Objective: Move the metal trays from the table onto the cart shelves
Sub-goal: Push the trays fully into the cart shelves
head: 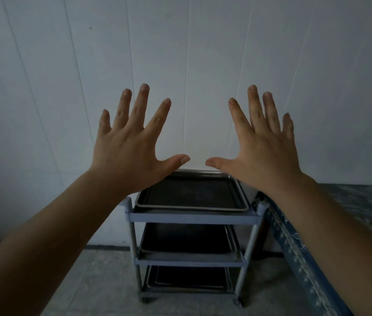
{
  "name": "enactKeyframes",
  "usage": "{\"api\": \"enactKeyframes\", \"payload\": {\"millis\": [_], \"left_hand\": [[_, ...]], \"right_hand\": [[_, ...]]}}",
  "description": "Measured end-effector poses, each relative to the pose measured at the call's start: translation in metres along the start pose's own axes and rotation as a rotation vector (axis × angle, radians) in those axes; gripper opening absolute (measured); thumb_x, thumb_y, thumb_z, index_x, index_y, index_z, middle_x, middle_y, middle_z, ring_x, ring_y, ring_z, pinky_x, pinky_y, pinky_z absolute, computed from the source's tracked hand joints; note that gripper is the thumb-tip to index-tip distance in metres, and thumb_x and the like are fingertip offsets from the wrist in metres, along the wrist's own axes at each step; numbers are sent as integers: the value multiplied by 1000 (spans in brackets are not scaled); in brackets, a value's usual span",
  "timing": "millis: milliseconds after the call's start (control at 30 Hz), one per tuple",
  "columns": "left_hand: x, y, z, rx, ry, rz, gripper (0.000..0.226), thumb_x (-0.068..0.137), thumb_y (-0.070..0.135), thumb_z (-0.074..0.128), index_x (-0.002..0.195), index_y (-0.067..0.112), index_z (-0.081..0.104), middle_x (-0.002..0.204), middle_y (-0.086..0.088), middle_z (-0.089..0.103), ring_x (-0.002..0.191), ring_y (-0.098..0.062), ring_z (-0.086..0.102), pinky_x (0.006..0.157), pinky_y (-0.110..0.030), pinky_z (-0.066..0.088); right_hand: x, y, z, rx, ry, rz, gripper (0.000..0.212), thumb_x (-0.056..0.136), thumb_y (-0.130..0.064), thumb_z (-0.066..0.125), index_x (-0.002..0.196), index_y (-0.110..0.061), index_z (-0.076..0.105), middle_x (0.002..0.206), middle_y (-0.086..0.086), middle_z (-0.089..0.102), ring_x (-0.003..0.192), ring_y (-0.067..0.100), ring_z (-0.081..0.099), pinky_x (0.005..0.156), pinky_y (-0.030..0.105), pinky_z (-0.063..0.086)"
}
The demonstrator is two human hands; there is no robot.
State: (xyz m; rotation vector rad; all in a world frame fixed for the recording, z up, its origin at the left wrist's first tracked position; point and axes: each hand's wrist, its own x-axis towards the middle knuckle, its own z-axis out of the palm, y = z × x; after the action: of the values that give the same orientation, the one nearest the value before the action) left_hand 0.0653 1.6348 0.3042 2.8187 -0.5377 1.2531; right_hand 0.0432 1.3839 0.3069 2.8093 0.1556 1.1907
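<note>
A grey three-shelf cart [191, 217] stands against the white wall. A metal tray [191, 195] lies on its top shelf, another tray [188, 239] on the middle shelf, and a third tray [187, 278] on the bottom shelf. My left hand [130, 144] and my right hand [260, 144] are raised in front of me above the cart, backs toward me. Both have their fingers spread wide and hold nothing. Neither touches a tray.
A table covered with a blue patterned cloth [362, 213] stands right of the cart, close to its right posts. The white panelled wall [180, 53] fills the background. A tiled floor [89, 281] lies in front and to the left.
</note>
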Motion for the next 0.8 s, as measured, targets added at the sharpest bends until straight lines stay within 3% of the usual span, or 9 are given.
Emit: {"api": "enactKeyframes", "payload": {"millis": [267, 567, 667, 800], "left_hand": [[12, 25, 77, 5, -154, -17, 107, 72, 97, 9, 157, 33, -1, 168, -10, -2, 153, -35, -1, 115, -66, 16], [21, 5, 235, -34, -343, -6, 107, 73, 97, 12, 157, 33, -4, 168, -7, -5, 154, -30, -3, 118, -63, 13], [29, -9, 309, -70, -409, 40, 108, 73, 95, 21, 158, 30, 0, 169, -8, 0, 154, -30, 1, 119, -63, 15], [22, -24, 414, -97, -633, 75, 111, 69, 93, 21, 157, 31, -5, 169, -7, -2, 154, -29, -2, 118, -62, 12]], "right_hand": [[3, 31, 80, 53, -154, -22, 118, 58, -98, 27, 150, -32, -7, 160, 3, -17, 146, 25, -12, 111, 63, 6], [15, 41, 245, 89, -323, -41, 121, 55, -99, 26, 150, -31, -3, 161, 3, -12, 146, 26, -7, 109, 64, 10], [18, 34, 325, 104, -465, -26, 122, 55, -97, 31, 150, -31, -7, 161, 3, -12, 147, 27, -5, 110, 65, 12], [6, 22, 433, 115, -745, 34, 124, 55, -92, 45, 147, -33, -14, 160, 1, -18, 146, 24, -11, 110, 62, 10]]}}
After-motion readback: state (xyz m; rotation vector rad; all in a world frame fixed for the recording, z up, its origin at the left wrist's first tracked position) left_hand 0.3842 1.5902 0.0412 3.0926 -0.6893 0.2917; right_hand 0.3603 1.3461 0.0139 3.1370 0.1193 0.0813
